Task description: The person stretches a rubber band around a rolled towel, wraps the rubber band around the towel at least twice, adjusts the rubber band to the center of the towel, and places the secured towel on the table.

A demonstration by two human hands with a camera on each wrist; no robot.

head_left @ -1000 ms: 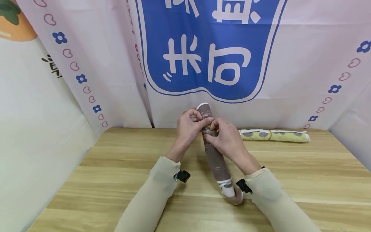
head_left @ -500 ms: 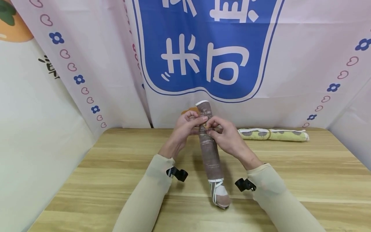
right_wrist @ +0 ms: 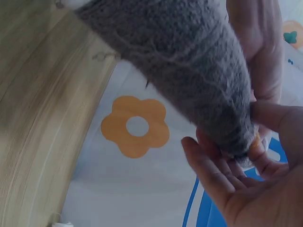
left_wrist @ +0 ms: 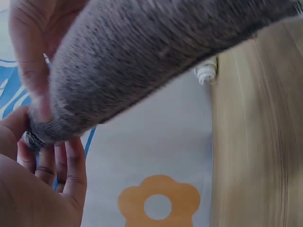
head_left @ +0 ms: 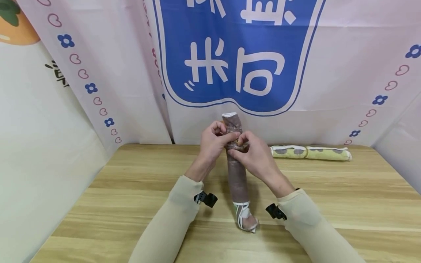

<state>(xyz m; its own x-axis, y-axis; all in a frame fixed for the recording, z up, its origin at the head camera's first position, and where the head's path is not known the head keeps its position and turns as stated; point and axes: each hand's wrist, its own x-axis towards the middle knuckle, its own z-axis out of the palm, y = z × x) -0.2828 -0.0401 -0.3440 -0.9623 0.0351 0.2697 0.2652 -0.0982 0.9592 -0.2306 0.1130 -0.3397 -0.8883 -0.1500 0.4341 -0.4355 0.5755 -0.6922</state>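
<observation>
A brown-grey rolled towel point(head_left: 237, 179) with white edging slants up from the table, its loose folded tip nearest me. Around its upper part my left hand point(head_left: 212, 144) holds it, thumb across the front. My right hand point(head_left: 261, 157) grips the same stretch from the other side, thumb pressed on the cloth. Between the fingertips shows a small orange-yellow rubber band point(right_wrist: 256, 141), mostly hidden. In the left wrist view the towel point(left_wrist: 132, 61) runs past both hands, fingers curled beneath its end.
A yellow-green rolled towel point(head_left: 323, 154) with grey spots, bound by a tan band, lies at the back right of the wooden table point(head_left: 131, 204). A printed cloth backdrop point(head_left: 332, 80) hangs behind the table's far edge.
The towel's near end has swung to the left, so the roll now stands closer to straight ahead. Both hands stay at its upper part, with small finger shifts.
</observation>
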